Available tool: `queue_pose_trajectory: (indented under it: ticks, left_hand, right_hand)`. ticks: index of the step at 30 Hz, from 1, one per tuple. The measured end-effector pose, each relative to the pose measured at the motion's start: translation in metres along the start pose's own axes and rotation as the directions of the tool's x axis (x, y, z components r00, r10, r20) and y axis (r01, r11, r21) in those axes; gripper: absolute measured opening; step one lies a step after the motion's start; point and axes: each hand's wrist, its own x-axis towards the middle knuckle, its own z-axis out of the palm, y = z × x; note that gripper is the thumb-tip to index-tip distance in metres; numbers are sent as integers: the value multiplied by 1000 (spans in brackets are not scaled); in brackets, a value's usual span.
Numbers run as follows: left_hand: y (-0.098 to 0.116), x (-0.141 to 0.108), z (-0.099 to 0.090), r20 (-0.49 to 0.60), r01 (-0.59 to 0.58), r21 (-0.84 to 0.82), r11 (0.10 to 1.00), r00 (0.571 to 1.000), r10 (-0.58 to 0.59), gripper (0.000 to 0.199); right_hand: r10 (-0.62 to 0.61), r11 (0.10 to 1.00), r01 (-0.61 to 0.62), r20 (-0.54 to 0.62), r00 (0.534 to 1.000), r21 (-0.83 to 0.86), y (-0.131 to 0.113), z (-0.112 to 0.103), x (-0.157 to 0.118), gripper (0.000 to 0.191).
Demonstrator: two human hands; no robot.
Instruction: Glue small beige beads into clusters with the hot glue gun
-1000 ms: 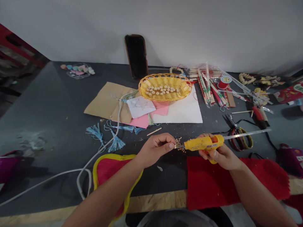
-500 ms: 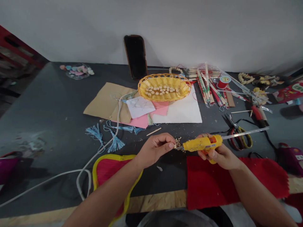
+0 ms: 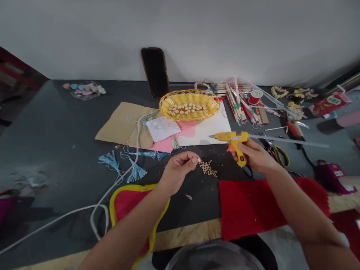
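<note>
Glue gun (image 3: 229,137) is gripped in the right hand (image 3: 254,155) above the table (image 3: 185,213), nozzle (image 3: 211,136) probably angled clear of the left hand (image 3: 178,170), which pinches a tiny pale piece (image 3: 199,160) beside the beads (image 3: 207,168)

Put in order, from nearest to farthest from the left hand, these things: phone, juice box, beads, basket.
1. Beads: close on the right of the left hand.
2. Basket: ahead.
3. Phone: farther back, slightly left.
4. Juice box: far right, back.
</note>
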Motion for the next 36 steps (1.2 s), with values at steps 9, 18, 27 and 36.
queue_pose_trajectory:
  ticks: [9,18,27,36]
  left_hand:
    - [2,1,0,-16,-4,-8,1000,1000,4,26]
    - [3,-1,3,0,7,-21,1000,1000,-7,24]
    - [2,-1,3,17,27,8,1000,999,-27,24]
    - [0,-3,5,53,45,27,999,998,-46,22]
  right_hand:
    - [-252,842,113,-198,947,-527,-26,-6,62,41]
    - [-411,303,473,335,848,-827,-12,32,-18,14]
    - [-194,153,487,457,868,-860,15,45,-16,13]
    - [-123,71,408,398,909,-910,12,54,-19,8]
